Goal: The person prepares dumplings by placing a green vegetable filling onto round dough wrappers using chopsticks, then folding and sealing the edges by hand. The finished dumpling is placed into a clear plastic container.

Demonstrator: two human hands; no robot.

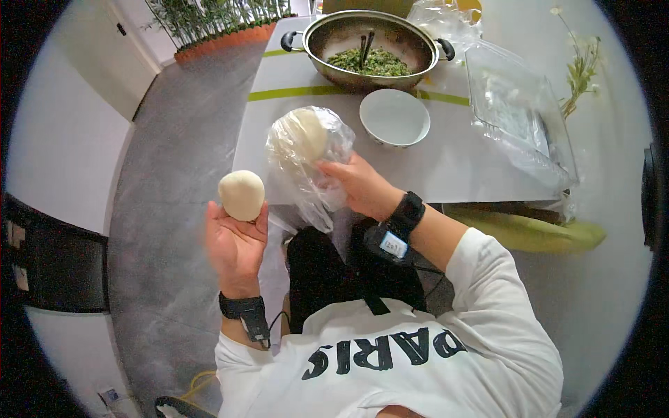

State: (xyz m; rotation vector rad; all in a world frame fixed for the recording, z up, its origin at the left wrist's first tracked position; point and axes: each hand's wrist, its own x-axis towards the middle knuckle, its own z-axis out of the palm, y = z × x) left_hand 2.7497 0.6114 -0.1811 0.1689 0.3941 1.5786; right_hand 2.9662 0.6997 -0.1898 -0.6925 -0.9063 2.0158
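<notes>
A smooth, pale ball of dough (242, 195) rests on the fingers of my left hand (238, 243), its palm turned up, off the table's left edge. My right hand (360, 185) grips a clear plastic bag (337, 137) over the near left corner of the table. More pale dough (310, 135) shows inside the bag. Behind the right hand stands a white bowl (394, 117) with nothing seen in it. Farther back, a two-handled metal pot (342, 78) holds a chopped green filling (392, 62) with dark utensils standing in it.
An open clear plastic container (515, 96) lies at the right of the white table (444, 172). Crumpled plastic (444, 23) sits behind the pot. Below the table's right side is a yellow-green cushion-like thing (528, 230). A planter (230, 39) stands beyond, on the floor.
</notes>
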